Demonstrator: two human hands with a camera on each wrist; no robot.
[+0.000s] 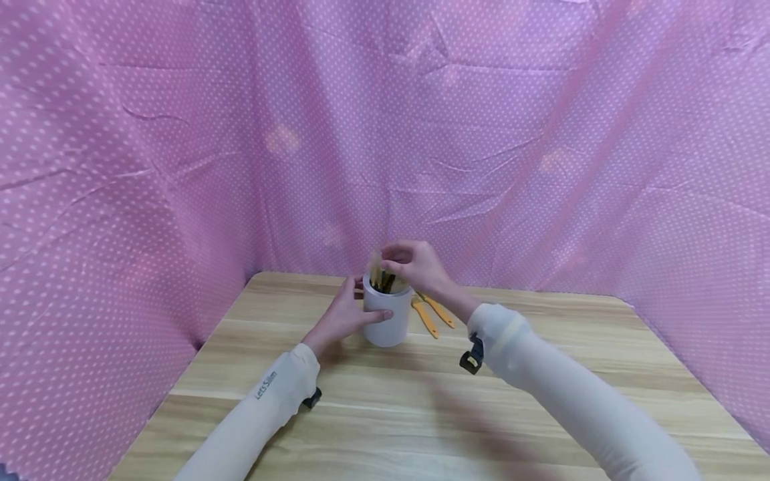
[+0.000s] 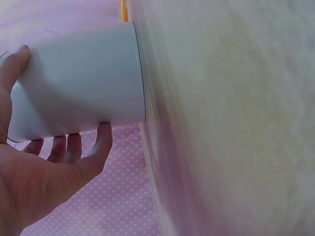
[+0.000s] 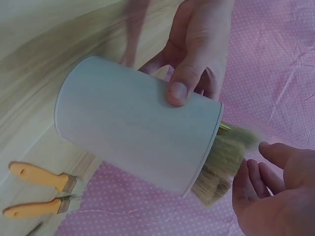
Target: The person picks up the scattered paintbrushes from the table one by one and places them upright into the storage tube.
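A white cylindrical container (image 1: 387, 321) stands upright on the wooden table, with several paintbrushes (image 3: 224, 157) in it, bristles up. My left hand (image 1: 349, 312) grips its side, thumb on the near face and fingers round the other side; the left wrist view shows this hand (image 2: 54, 172) along the container (image 2: 81, 81). Above the rim is my right hand (image 1: 415, 264), fingers bent. In the right wrist view its fingertips (image 3: 241, 172) are right at the bristle ends, thumb apart from the fingers. The brush handles are hidden inside the container.
Two brushes with orange handles (image 3: 37, 177) lie on the table (image 1: 541, 374), just right of the container in the head view. A pink dotted cloth (image 1: 385, 133) hangs behind and at both sides of the table.
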